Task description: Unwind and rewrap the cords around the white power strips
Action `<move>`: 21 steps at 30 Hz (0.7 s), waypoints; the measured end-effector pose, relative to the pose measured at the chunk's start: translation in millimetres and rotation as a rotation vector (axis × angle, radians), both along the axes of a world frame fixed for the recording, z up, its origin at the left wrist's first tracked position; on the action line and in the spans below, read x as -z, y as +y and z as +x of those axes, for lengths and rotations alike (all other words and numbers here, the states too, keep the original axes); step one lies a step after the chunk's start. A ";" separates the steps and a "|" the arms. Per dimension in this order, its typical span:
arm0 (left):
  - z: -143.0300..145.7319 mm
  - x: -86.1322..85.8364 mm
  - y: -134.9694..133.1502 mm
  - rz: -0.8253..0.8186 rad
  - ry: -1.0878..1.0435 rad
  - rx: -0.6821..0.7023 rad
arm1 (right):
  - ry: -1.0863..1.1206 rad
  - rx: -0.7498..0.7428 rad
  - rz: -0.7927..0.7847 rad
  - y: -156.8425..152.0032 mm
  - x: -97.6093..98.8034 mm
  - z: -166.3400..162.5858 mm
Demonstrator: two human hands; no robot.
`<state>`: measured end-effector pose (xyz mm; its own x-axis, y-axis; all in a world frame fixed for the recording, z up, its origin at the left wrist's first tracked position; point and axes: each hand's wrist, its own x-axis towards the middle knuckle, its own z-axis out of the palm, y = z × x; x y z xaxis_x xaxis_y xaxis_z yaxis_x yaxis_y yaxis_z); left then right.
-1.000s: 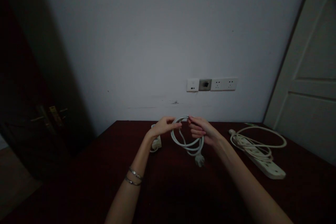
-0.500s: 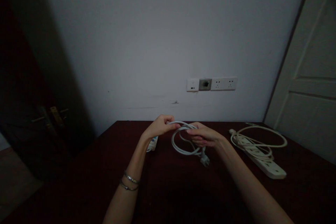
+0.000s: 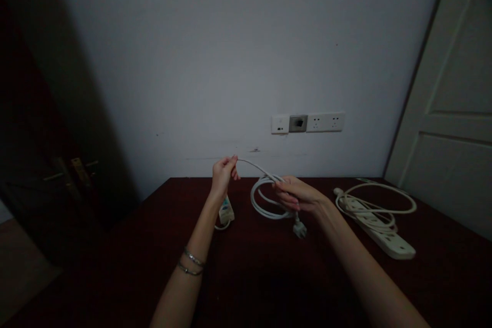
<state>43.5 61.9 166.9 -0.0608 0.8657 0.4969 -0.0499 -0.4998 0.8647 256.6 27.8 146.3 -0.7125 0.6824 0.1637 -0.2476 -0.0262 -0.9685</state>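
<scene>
A white power cable (image 3: 265,200) hangs coiled above the dark red table (image 3: 269,277). My right hand (image 3: 298,196) is closed round the coil's loops. The cable's plug (image 3: 300,229) dangles just below that hand. My left hand (image 3: 224,174), raised and to the left, pinches a length of the same cable and holds it taut toward the coil. Below my left hand a small white socket block (image 3: 226,211) lies on the table, at the cable's other end. Two bracelets sit on my left forearm.
A second, long white power strip (image 3: 384,236) with its loosely looped cord (image 3: 378,204) lies at the right of the table. Wall sockets (image 3: 307,123) are set in the white wall behind. A pale door stands right, a dark door left.
My left hand has moved up and to the left, drawing a stretch of cable out of the coil. My right hand has dropped a little with the coil.
</scene>
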 end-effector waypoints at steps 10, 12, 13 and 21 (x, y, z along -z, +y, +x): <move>30.5 15.7 -11.2 -0.138 0.283 0.227 | 0.508 -0.098 -0.252 12.7 -1.4 12.7; 40.9 21.6 -15.8 -0.312 0.193 0.602 | 0.603 -0.137 -0.272 14.8 1.7 11.2; 45.7 24.4 -17.6 -0.369 0.131 0.702 | 0.633 -0.143 -0.281 15.5 2.7 10.1; 50.1 13.6 -19.3 -0.530 -0.315 0.656 | 0.420 0.170 -0.237 17.1 1.0 -0.9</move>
<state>93.6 42.6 153.3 0.4608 0.8850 0.0666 -0.4586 0.1732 0.8716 255.8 44.8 145.3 -0.4945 0.8357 0.2387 -0.6339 -0.1589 -0.7569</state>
